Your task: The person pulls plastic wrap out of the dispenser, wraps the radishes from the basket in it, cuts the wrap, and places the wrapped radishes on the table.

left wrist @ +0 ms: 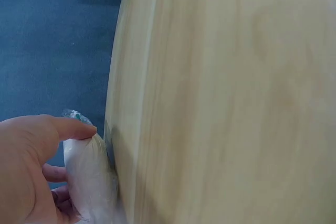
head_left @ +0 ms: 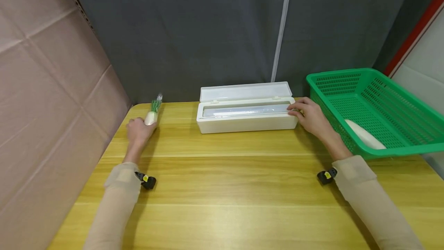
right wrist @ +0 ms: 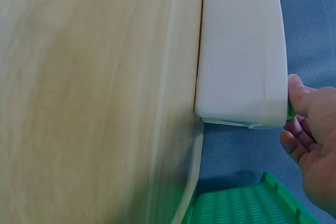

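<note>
At the table's left side my left hand [head_left: 140, 129] grips a white radish [head_left: 151, 118] with short green stalks, wrapped in clear plastic. In the left wrist view the thumb lies over the wrapped radish [left wrist: 92, 177] and the other fingers curl round its far side. My right hand [head_left: 310, 117] is at the right end of a white cling film dispenser [head_left: 243, 126] with its lid [head_left: 246, 91] raised. A clear film roll [head_left: 248, 110] shows in its opening. In the right wrist view thumb and fingers pinch a small green piece [right wrist: 291, 111] at the dispenser's edge.
A green plastic basket [head_left: 364, 153] stands at the right, close to my right forearm, with another white radish [head_left: 364, 134] inside. The wooden table [head_left: 222, 188] ends at a dark grey curtain [head_left: 180, 41] behind. A pinkish covered wall [head_left: 52, 99] borders the left.
</note>
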A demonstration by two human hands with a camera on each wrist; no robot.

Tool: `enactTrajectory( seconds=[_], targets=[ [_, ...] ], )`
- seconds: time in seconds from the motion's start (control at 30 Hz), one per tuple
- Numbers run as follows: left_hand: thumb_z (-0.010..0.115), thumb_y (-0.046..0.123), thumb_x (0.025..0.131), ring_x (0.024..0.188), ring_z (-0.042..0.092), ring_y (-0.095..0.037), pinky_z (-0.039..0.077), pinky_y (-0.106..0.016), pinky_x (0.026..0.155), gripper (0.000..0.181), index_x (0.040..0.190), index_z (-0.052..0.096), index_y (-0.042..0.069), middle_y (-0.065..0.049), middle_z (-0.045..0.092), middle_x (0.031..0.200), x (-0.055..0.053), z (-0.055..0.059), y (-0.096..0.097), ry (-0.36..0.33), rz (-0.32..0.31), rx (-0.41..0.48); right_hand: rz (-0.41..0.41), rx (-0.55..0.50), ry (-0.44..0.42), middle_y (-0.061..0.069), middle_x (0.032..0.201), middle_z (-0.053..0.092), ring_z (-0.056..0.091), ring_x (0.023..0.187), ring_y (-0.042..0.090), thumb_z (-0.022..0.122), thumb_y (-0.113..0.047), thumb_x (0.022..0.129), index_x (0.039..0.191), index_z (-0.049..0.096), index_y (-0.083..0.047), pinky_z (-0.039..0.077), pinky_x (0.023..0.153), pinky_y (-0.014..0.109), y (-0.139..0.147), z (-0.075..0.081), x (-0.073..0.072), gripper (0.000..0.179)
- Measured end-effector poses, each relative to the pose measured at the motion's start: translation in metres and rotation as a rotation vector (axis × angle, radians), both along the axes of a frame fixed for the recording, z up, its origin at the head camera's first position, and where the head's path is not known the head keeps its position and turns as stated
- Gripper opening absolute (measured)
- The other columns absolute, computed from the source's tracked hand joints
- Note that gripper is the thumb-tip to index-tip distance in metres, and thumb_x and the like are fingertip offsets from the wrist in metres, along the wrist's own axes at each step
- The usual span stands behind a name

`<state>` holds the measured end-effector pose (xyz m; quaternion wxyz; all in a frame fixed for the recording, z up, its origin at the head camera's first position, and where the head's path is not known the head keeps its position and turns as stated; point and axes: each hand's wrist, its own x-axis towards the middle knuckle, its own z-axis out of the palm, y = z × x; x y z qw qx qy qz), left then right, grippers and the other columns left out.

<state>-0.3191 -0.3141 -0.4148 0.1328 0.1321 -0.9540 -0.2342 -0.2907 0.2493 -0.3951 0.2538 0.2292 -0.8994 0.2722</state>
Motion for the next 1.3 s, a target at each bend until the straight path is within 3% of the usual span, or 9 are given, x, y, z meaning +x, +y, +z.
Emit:
enactTrajectory(
  seconds=[0.3,0.67,1.0,1.17,1.3],
  targets=[
    [0.066,0.032,0.089,0.107,0.049,-0.051,0.044,-0.058,0.084,0.049,0.103,0.059,-0.015,-0.037,0.051,0.11,-0.001,0.0,-0.011,-0.049,0.029,-0.05,0.007,-0.015,0.011,0.022,0.103,0.063,0.06,0.086,0.035,0.074,0.001,0.09,0.099,0.076,0.004,0.05,0.073,0.048,0.002,0.001,-0.001,0.01],
    [0.064,0.032,0.092,0.111,0.044,-0.055,0.039,-0.06,0.089,0.052,0.106,0.058,-0.017,-0.04,0.049,0.112,0.0,0.001,-0.014,-0.077,0.003,-0.086,-0.005,0.001,0.025,0.019,0.101,0.065,0.06,0.087,0.034,0.077,-0.002,0.088,0.096,0.077,0.002,0.05,0.075,0.048,0.001,0.002,-0.004,0.009],
    [0.06,0.04,0.097,0.109,0.043,-0.055,0.038,-0.059,0.089,0.057,0.106,0.056,-0.016,-0.04,0.046,0.114,0.0,0.002,-0.014,-0.116,-0.005,-0.076,-0.048,0.061,-0.02,0.019,0.102,0.064,0.06,0.091,0.035,0.074,0.0,0.09,0.1,0.077,0.002,0.05,0.079,0.051,0.0,0.005,-0.006,0.011],
    [0.06,0.04,0.097,0.112,0.041,-0.056,0.035,-0.06,0.092,0.058,0.108,0.056,-0.017,-0.041,0.046,0.116,0.001,0.005,-0.013,-0.099,-0.01,-0.075,-0.071,0.088,-0.035,0.019,0.102,0.064,0.06,0.094,0.036,0.074,-0.002,0.09,0.098,0.077,0.003,0.05,0.082,0.052,-0.001,0.006,-0.007,0.01],
    [0.06,0.037,0.098,0.117,0.038,-0.056,0.033,-0.06,0.097,0.059,0.12,0.054,-0.018,-0.043,0.043,0.123,0.003,0.007,-0.012,-0.069,-0.016,-0.069,-0.088,0.114,-0.038,0.02,0.104,0.064,0.059,0.099,0.038,0.073,-0.005,0.092,0.096,0.076,0.003,0.049,0.086,0.055,-0.002,0.006,-0.008,0.01]
  ],
)
